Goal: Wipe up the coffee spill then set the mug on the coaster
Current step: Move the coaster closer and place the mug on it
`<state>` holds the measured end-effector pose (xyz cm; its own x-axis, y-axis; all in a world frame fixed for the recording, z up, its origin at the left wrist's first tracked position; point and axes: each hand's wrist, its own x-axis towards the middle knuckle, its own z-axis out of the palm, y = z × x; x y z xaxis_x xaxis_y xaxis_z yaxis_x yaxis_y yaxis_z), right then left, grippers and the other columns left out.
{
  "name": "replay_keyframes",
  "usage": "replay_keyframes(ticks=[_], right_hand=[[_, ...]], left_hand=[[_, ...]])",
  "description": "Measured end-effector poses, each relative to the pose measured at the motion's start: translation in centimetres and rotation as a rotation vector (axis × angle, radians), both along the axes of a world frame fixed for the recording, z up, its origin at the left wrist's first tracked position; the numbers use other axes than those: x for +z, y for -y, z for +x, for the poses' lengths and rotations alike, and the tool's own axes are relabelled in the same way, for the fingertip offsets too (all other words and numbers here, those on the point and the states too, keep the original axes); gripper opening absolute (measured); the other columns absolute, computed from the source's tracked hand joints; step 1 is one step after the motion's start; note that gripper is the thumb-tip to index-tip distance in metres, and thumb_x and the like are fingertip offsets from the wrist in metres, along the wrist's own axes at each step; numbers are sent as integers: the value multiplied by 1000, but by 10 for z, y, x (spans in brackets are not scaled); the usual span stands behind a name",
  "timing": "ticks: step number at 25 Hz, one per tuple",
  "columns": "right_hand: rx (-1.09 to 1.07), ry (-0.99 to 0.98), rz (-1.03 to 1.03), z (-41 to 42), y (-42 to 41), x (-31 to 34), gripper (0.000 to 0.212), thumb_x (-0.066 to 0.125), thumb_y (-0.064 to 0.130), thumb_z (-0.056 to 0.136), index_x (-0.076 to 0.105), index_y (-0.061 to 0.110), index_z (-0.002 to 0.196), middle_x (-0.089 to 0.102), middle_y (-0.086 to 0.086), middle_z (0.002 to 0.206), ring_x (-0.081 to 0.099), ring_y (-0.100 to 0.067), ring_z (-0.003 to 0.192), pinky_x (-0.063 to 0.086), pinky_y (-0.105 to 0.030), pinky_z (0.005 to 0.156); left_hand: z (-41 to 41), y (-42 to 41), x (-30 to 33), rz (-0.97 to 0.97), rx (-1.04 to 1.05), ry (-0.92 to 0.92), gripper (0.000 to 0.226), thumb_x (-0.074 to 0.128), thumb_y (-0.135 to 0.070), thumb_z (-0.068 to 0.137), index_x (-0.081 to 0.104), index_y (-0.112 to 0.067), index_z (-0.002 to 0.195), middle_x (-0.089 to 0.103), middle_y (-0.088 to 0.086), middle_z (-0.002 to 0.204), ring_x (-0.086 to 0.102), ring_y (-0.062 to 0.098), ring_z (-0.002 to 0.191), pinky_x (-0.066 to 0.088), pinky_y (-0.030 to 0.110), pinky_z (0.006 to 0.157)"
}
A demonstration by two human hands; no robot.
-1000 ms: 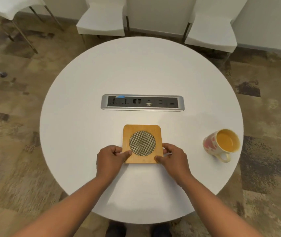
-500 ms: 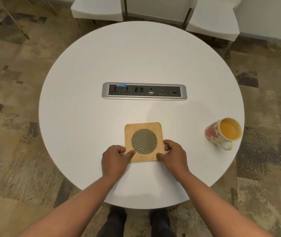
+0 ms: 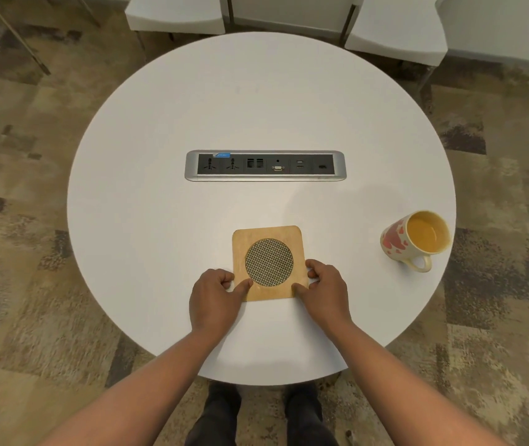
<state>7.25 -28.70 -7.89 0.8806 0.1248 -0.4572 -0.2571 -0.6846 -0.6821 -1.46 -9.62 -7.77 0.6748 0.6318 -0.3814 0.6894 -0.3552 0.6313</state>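
A square wooden coaster [image 3: 269, 263] with a round woven-mesh centre is being held flat on the round white table [image 3: 160, 220], near its front edge. Its lower left corner is being pinched by the left hand [image 3: 213, 299], the thumb laid on top of the wood and the other fingers curled in against the coaster's left edge. Its lower right corner is being gripped the same way by the right hand [image 3: 324, 292], thumb pressed onto the top face and fingers bent around the right edge. The mug [image 3: 416, 239], cream with red heart shapes and a yellowish inside, is being left untouched well to the right of the coaster, close to the table's right rim, its handle turned toward the person; whether liquid is in it cannot be told. A silver power and data socket panel [image 3: 265, 166] is being shown set into the tabletop beyond the coaster. White chairs [image 3: 176, 11] are being seen at the far side, on a patterned carpet [image 3: 15, 252].
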Motion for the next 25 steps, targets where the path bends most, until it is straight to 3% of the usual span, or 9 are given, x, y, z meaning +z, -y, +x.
replay_keyframes(ticks=[3,6,9,13,15,17,18,20,25], right_hand=[[-176,7,122,-3,18,5,37,75,19,83,64,27,117,64,6,98,59,-5,73,45,-21,73],[-482,2,234,0,55,11,17,70,22,86,65,32,99,68,4,90,63,-1,78,48,-25,71],[-756,-23,302,13,98,14,19,67,18,88,62,24,105,68,-9,92,64,-21,79,54,-36,72],[-822,0,409,26,137,17,28,65,16,90,59,24,117,64,-3,88,62,-17,72,51,-33,64],[-763,19,451,32,148,20,24,66,23,91,63,30,114,65,2,99,66,-17,79,52,-31,67],[-697,26,468,38,153,21,19,67,30,92,66,31,110,67,3,108,69,-16,87,54,-30,70],[-674,25,478,41,155,21,19,67,32,93,68,28,111,68,2,109,70,-15,90,54,-28,70],[-654,20,481,47,157,21,23,66,34,95,70,20,112,71,0,107,71,-11,90,53,-24,70],[-650,13,513,56,159,20,18,62,28,97,75,17,102,75,0,92,70,-10,86,52,-26,73]], left_hand=[[10,15,11,-16,-23,116,33,85,-39,81,63,-25,101,56,-13,98,57,8,90,46,27,77],[41,47,27,-166,-188,267,21,77,-25,89,64,-28,106,59,-13,104,60,4,94,47,20,83],[86,92,45,-402,-290,278,22,69,-24,96,68,-30,117,66,-6,113,64,5,95,48,14,79],[135,144,54,-601,-367,212,38,59,-20,100,62,-29,136,66,-13,113,59,-8,81,45,3,70],[150,164,55,-649,-358,184,41,57,-19,100,61,-27,140,66,-13,126,62,-10,94,49,8,87],[159,178,56,-692,-325,156,40,54,-22,102,60,-24,141,62,-5,140,59,7,125,47,30,110],[162,184,57,-705,-316,145,39,53,-24,103,60,-22,141,62,-3,140,58,15,129,46,37,112],[165,192,61,-718,-307,134,36,51,-30,102,64,-25,135,65,-7,130,59,17,125,49,37,109],[171,200,64,-758,-279,148,37,45,-36,90,75,-54,80,72,-32,88,64,9,107,52,34,100]])
